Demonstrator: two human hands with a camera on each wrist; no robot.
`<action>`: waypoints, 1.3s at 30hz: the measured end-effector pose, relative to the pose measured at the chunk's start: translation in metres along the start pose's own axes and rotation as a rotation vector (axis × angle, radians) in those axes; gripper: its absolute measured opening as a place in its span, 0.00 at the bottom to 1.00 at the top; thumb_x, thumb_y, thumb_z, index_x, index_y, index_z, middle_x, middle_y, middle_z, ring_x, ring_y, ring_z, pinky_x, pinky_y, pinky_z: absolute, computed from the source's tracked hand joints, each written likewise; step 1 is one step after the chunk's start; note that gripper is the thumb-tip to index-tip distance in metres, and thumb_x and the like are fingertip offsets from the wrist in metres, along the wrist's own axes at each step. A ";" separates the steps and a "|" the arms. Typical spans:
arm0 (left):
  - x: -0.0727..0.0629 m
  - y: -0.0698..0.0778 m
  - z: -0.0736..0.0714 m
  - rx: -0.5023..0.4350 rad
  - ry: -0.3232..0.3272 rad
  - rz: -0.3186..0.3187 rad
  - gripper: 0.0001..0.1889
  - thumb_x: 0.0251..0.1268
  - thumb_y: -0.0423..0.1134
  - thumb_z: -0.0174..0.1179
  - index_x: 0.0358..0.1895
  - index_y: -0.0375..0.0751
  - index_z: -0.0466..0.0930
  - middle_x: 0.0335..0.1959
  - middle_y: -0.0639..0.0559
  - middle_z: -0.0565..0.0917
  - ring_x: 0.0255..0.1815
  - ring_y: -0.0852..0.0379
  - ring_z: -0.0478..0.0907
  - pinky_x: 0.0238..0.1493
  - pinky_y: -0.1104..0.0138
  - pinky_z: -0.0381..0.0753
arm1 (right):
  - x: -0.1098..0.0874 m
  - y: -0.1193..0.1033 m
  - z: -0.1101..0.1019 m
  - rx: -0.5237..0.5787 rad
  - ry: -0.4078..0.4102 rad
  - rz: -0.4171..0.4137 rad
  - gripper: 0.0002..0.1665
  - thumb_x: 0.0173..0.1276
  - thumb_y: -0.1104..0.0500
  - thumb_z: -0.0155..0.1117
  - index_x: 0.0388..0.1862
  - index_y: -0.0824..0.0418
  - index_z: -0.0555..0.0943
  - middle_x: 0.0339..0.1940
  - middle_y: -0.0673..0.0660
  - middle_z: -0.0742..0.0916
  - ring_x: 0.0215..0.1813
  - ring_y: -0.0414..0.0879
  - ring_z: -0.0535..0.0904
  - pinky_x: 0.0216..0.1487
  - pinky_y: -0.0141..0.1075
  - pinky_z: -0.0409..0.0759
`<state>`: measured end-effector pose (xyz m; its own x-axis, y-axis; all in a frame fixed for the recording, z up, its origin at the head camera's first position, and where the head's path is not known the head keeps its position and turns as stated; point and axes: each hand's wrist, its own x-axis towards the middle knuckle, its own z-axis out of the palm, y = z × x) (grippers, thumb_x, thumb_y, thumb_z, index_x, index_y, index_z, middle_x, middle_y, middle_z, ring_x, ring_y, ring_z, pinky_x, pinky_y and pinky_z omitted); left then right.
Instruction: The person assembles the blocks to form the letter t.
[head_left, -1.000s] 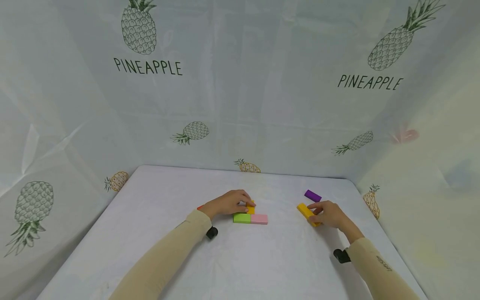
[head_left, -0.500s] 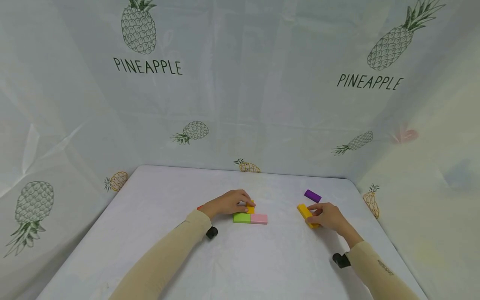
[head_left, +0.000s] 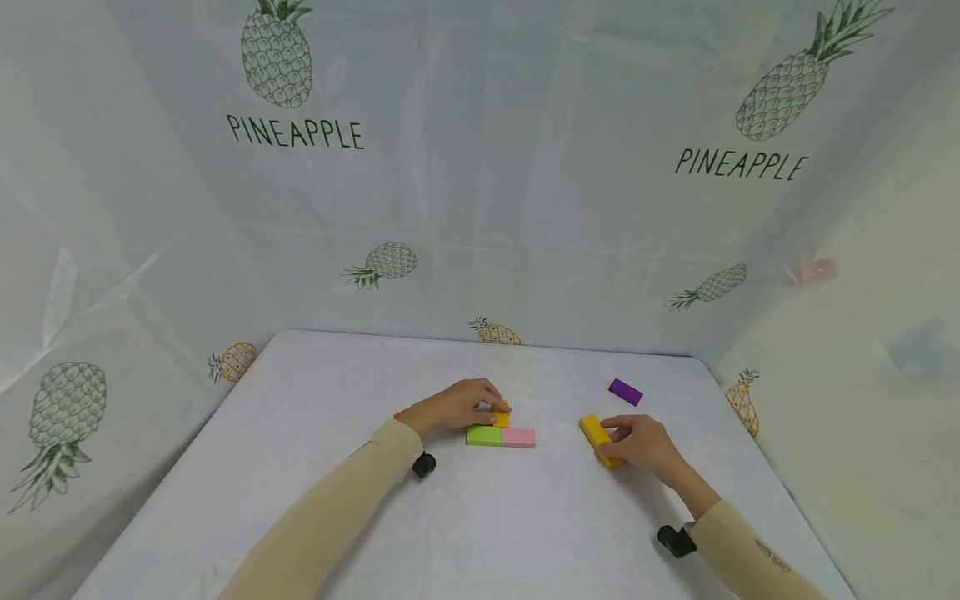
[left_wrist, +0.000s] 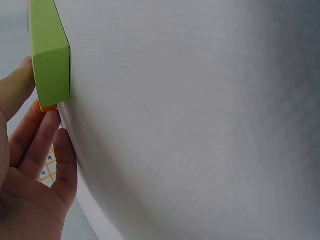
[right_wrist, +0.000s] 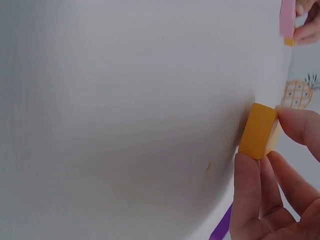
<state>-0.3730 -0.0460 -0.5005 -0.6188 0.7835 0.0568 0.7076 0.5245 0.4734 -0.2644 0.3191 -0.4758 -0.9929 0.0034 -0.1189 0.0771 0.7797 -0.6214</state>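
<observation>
The right hand (head_left: 647, 444) pinches the yellow block (head_left: 596, 434) left of its palm, long axis slanting from far left to near right, and, well leftward, the left hand (head_left: 459, 406) pinches the orange block (head_left: 502, 418) behind the green block (head_left: 483, 437).

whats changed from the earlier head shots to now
The right hand has moved left and slightly nearer the person, with the yellow block it already held. Nothing newly gripped or released. The left hand stays on the second yellow block; the green block, pink block and purple block stayed put.
</observation>
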 end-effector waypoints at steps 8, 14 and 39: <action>0.000 0.000 0.000 -0.004 0.000 0.005 0.17 0.79 0.42 0.64 0.67 0.57 0.86 0.63 0.56 0.80 0.64 0.57 0.76 0.65 0.64 0.78 | -0.014 -0.016 0.015 0.007 0.004 -0.060 0.28 0.61 0.57 0.83 0.60 0.62 0.87 0.40 0.54 0.87 0.36 0.47 0.79 0.33 0.35 0.82; -0.001 -0.001 0.001 -0.011 0.002 0.000 0.17 0.79 0.43 0.64 0.67 0.58 0.86 0.63 0.58 0.80 0.64 0.59 0.76 0.64 0.64 0.78 | -0.022 -0.026 0.027 0.027 0.015 -0.077 0.26 0.60 0.59 0.84 0.58 0.60 0.89 0.37 0.52 0.87 0.37 0.46 0.80 0.34 0.32 0.83; -0.003 0.005 -0.001 -0.008 -0.014 -0.030 0.17 0.80 0.43 0.63 0.67 0.59 0.86 0.64 0.57 0.80 0.63 0.57 0.76 0.65 0.62 0.78 | -0.055 -0.064 0.060 0.099 -0.077 -0.240 0.27 0.55 0.57 0.86 0.55 0.58 0.90 0.34 0.49 0.87 0.36 0.44 0.81 0.35 0.33 0.82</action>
<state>-0.3682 -0.0457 -0.4977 -0.6350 0.7720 0.0296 0.6856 0.5454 0.4821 -0.2093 0.2312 -0.4759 -0.9743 -0.2249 -0.0155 -0.1473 0.6870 -0.7115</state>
